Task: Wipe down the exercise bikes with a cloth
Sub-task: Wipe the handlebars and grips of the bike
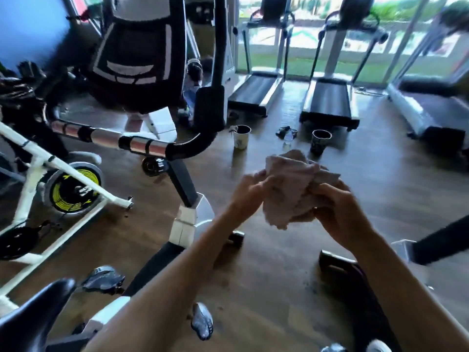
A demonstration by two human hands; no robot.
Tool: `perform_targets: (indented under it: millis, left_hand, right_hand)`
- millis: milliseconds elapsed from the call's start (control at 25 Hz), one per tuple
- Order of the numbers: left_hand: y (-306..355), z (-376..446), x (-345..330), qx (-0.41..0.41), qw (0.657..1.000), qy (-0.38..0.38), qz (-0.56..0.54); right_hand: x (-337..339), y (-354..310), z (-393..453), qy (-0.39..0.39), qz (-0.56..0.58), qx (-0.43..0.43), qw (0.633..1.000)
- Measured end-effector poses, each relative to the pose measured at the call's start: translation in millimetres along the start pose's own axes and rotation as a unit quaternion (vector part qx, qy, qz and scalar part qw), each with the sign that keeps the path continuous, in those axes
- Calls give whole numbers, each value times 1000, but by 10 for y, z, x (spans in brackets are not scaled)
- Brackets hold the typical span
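Bunching the cloth (291, 189) between both hands, left hand (247, 191) and right hand (337, 209) fingers pinching it; folding a clean pad should be helping before wiping the bike (142, 146).

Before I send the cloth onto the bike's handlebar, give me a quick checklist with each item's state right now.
1. Cloth in hand: ok, left hand and right hand both hold it.
2. Cloth folded into a flat wiping pad: not ok, it is bunched and crumpled.
3. Cloth on the bike: not ok, it is held in the air, apart from the handlebar.
4. Handlebar free of obstructions: ok, nothing lies on it.
5. Floor hazards nearby: not ok, a white cup and a dark cup stand on the floor beyond the cloth.
6. Cloth damp: cannot tell.
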State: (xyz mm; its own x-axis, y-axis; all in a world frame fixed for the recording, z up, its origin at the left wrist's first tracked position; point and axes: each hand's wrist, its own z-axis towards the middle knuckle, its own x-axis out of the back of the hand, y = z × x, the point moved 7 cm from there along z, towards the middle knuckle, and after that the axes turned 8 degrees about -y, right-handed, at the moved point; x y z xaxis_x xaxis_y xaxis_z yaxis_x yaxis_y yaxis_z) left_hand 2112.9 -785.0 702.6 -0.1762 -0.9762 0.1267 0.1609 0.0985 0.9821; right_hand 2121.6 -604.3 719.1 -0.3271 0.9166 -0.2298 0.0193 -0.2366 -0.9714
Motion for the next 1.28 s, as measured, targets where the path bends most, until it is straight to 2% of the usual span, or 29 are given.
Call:
perform_targets:
  millis: [80, 200, 360, 600, 680, 800, 920, 1000, 1080, 1200, 1280]
  left_hand:
    - [72, 296, -225, 5, 998, -39, -54]
    - [171, 602, -466, 7, 992, -42, -117]
    - [314, 1006, -656, -8, 994, 2, -108]
    - [413, 1385, -914, -2, 996, -38, -83]
    - [436, 1494, -908, -16, 998, -11, -52]
    - [465, 1686, -900, -36, 999, 8, -16]
    - [457, 1995, -882, -66, 996, 11, 53]
    - [408, 2213, -816, -66, 995, -10, 77]
    - [317, 2388, -742, -60, 988, -54, 131]
    - [159, 2644, -618, -46, 940, -125, 314]
    - [165, 2827, -519, -70, 930, -144, 330]
  right_hand:
    - [246, -172, 49, 12, -23, 9, 1000]
    - [617, -385, 159, 65, -49, 25, 996]
    - [1012, -561, 294, 88, -89, 58, 990]
    - [1336, -766, 520, 143, -202, 121, 961]
    - [1416, -854, 626, 161, -224, 144, 950]
    - [1389, -838, 818, 120, -221, 132, 959]
    - [1460, -889, 1090, 143, -357, 134, 913]
    - [1490, -949, 1256, 152, -410, 143, 888]
    - [1502, -1000, 1416, 138, -430, 149, 879]
    - [1544, -1096, 1659, 103, -462, 126, 872]
    - [1613, -1164, 1810, 84, -481, 107, 866]
